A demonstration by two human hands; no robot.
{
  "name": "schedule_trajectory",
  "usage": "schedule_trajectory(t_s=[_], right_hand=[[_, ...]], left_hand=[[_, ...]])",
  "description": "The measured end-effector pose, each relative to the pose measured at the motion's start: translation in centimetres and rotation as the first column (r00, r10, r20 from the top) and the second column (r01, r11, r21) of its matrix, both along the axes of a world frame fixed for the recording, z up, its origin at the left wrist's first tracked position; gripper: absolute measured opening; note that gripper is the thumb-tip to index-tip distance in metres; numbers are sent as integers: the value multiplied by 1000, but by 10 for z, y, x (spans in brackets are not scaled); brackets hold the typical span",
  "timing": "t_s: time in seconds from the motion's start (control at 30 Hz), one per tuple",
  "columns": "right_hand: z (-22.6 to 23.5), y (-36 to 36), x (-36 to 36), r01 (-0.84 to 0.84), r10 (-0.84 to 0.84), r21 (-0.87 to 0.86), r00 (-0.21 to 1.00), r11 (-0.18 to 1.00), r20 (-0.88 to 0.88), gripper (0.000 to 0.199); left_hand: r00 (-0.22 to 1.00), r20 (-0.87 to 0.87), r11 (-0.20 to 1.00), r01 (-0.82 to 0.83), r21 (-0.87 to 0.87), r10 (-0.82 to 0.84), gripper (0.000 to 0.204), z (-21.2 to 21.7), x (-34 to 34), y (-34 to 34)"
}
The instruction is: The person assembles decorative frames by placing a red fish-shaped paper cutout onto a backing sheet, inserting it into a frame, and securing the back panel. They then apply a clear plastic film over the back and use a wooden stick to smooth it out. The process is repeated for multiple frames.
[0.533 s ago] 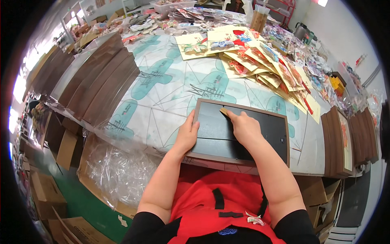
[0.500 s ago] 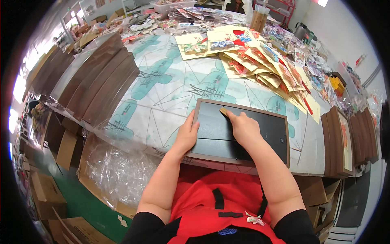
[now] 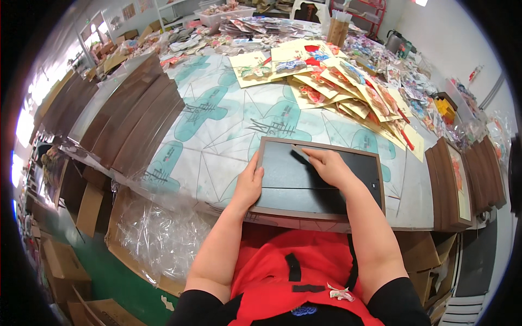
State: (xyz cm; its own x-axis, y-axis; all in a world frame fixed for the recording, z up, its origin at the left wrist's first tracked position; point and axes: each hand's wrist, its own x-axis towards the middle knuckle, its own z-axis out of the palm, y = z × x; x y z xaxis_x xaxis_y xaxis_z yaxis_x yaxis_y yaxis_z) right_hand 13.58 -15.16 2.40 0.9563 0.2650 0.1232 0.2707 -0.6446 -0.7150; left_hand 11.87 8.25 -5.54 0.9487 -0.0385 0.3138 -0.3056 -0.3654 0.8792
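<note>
A dark picture frame [image 3: 293, 190] with a brown border lies back-up on the table's near edge. My left hand [image 3: 249, 186] grips its left side, thumb on the dark backing. My right hand [image 3: 329, 167] lies flat on the backing near the upper middle, fingers pointing left at a small dark tab [image 3: 297, 157]. It holds nothing that I can see.
Yellow cards with colourful pictures [image 3: 348, 89] are fanned across the far table. Stacks of brown frames stand at the left [image 3: 136, 119] and right [image 3: 451, 182]. The patterned tablecloth [image 3: 217, 130] shows between them. A cardboard box of clear plastic wrap [image 3: 152, 239] sits below left.
My right hand has slid slightly along the top of the backing; the left hand still holds the frame's left side.
</note>
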Motion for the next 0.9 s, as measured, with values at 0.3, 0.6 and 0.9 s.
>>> schedule_trajectory(t_s=[0.3,0.6,0.9], right_hand=[[-5,-80,-68,483,-392,-453,875,749,283,30],[2,-93,-56,479,-420,-561,875,675,242,31],[7,-82,-49,437,-362,-671,895,598,261,33]], left_hand=[[997,-82,1000,-13,-23,11,48,9,-6,-1],[991,-120,995,48,-83,-57,47,9,-1,3],[995,-78,997,65,-52,-69,47,5,1,6]])
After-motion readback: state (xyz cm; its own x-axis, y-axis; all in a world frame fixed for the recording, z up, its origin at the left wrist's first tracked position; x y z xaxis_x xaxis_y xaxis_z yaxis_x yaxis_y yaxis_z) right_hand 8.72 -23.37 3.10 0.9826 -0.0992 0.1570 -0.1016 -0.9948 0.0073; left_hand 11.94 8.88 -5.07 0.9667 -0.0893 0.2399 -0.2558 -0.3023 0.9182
